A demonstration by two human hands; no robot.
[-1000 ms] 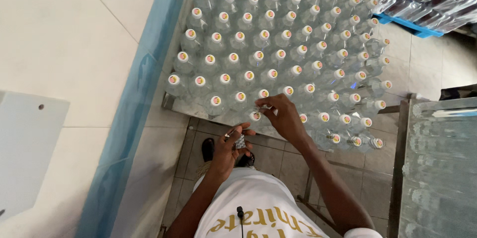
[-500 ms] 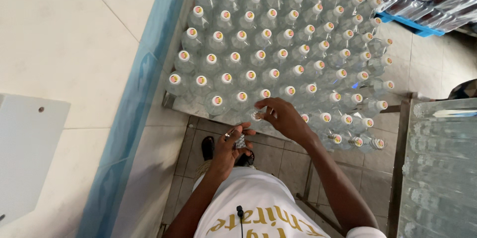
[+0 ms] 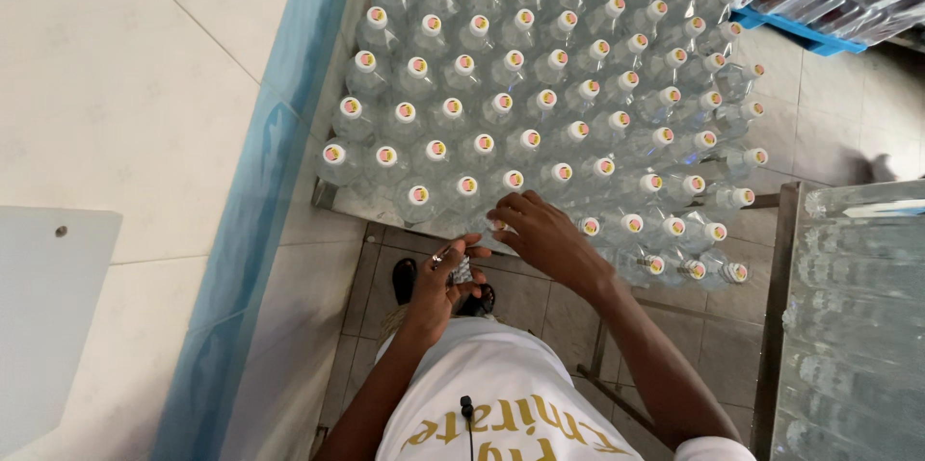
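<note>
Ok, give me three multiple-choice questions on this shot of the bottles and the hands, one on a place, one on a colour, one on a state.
1. Where is the right hand?
A. on a cap in the near row of bottles
B. on the floor
C. on the wall

2. What colour are most of the bottle caps?
A. black
B. white with a coloured centre
C. plain green

3. How is the left hand?
A. flat and spread open
B. curled around small pale pieces
C. gripping a whole bottle

Answers: 1 A, fingertips rest at the front row. 2 B, each cap shows it. 3 B, fingers are curled around the pieces.
</note>
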